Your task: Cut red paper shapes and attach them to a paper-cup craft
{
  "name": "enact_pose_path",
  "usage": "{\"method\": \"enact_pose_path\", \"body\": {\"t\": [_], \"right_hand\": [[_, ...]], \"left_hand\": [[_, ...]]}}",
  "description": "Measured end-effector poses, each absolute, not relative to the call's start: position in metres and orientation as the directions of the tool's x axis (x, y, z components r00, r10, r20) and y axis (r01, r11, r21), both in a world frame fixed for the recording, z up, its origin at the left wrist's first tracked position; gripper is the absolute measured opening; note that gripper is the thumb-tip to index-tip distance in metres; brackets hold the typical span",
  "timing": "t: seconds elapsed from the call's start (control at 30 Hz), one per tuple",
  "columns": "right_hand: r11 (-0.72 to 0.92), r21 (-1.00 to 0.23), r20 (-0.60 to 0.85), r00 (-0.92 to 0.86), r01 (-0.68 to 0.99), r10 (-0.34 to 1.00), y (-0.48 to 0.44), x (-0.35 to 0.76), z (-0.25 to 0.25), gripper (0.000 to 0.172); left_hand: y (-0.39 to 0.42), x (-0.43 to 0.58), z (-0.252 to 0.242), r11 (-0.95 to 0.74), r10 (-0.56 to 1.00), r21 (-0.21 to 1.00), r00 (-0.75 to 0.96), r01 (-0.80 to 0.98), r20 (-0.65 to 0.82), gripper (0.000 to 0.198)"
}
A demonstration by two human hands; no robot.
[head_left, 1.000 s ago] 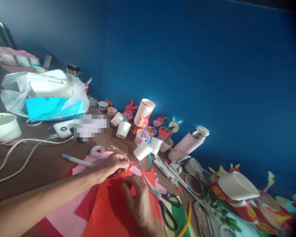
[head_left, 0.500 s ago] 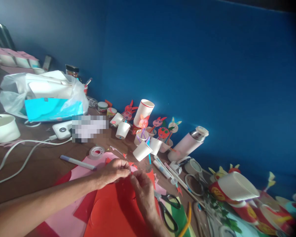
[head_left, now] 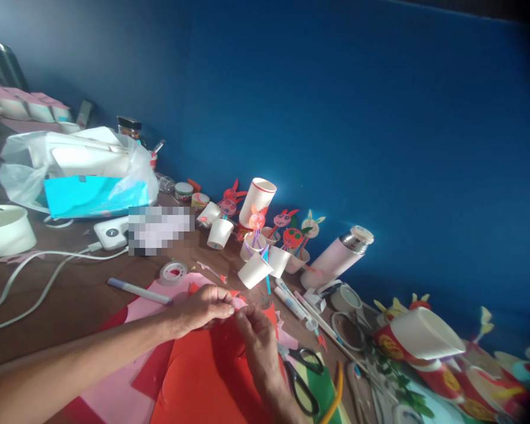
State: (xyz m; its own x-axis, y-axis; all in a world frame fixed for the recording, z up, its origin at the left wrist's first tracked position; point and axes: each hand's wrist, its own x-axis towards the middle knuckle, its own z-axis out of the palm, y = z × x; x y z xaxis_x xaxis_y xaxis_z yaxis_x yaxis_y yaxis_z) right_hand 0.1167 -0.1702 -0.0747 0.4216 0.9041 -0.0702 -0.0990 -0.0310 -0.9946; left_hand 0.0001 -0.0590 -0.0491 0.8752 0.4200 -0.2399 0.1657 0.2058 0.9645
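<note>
Over a sheet of red paper (head_left: 203,377), my left hand (head_left: 207,307) and my right hand (head_left: 257,333) meet at the fingertips. Both are closed in a pinch. Whatever sits between the fingers is too small and hidden to name. Pink paper (head_left: 110,383) lies under the red sheet. Black-handled scissors (head_left: 302,380) rest just right of my right hand, on green paper (head_left: 320,383). Beyond my left forearm are a capped marker (head_left: 139,291) and a roll of tape (head_left: 174,272).
White paper cups (head_left: 255,271) with paper animal heads (head_left: 292,238) on straws stand ahead, near a pink thermos (head_left: 335,259). A plastic bag (head_left: 22,165), a white power bank (head_left: 112,232) and cables are at left. Red-and-white cups (head_left: 424,335) crowd the right.
My right hand has shifted very slightly to the right, its fingertips a touch farther from the left ones. Everything else stays in place.
</note>
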Motion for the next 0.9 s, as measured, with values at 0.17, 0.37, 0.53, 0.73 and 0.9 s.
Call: {"method": "enact_pose_path", "body": {"t": [0.17,0.37,0.53,0.73,0.9], "right_hand": [[-0.033,-0.978,-0.112,0.387,-0.205,0.915,-0.169,0.117,-0.070,0.023],[-0.016,-0.970,-0.112,0.387,-0.242,0.915,-0.169,0.117,-0.067,0.024],[-0.002,-0.970,-0.097,0.383,-0.242,0.919,-0.170,0.117,-0.068,0.023],[0.032,-0.981,-0.054,0.428,-0.190,0.902,-0.169,0.123,-0.068,0.023],[0.028,-0.990,-0.052,0.529,-0.142,0.847,-0.171,0.138,-0.063,0.021]], "left_hand": [[-0.059,0.000,-0.051,0.233,0.416,0.963,0.880,0.138,-0.227,0.013],[-0.059,0.001,-0.049,0.253,0.421,0.957,0.874,0.143,-0.242,0.013],[-0.061,0.001,-0.045,0.279,0.417,0.948,0.870,0.152,-0.262,0.014],[-0.065,0.003,-0.043,0.267,0.479,0.953,0.838,0.145,-0.262,0.027],[-0.061,0.004,-0.045,0.210,0.492,0.960,0.828,0.187,-0.269,0.030]]}}
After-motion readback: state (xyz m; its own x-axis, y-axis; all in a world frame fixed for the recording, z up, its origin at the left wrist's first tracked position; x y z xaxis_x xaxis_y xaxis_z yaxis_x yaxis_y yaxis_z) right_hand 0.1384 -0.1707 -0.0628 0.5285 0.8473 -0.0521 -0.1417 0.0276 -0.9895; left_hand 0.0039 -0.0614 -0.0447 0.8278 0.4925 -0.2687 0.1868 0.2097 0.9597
